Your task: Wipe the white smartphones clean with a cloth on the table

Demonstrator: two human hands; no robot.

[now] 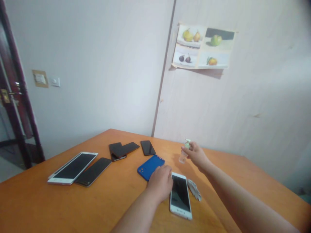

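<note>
My right hand (195, 156) grips a small clear pump bottle (182, 158) with a pale green pump top, near the back of the table. The bottle is almost upright at the tabletop. My left hand (160, 182) is curled, back of the hand towards me, between a blue phone case (147, 168) and a white phone (180, 195) with a dark screen. Its fingertips are by the phone's upper left edge; what they hold, if anything, is hidden. Right beside the phone lies a crumpled grey cloth (194, 190).
On the orange table (116, 207), white phones (75, 168) overlap at the left, with a black phone (94, 171) against them. Farther back are stacked dark phones (123, 150) and another black phone (147, 148). A wall with fruit pictures (204, 47) stands behind.
</note>
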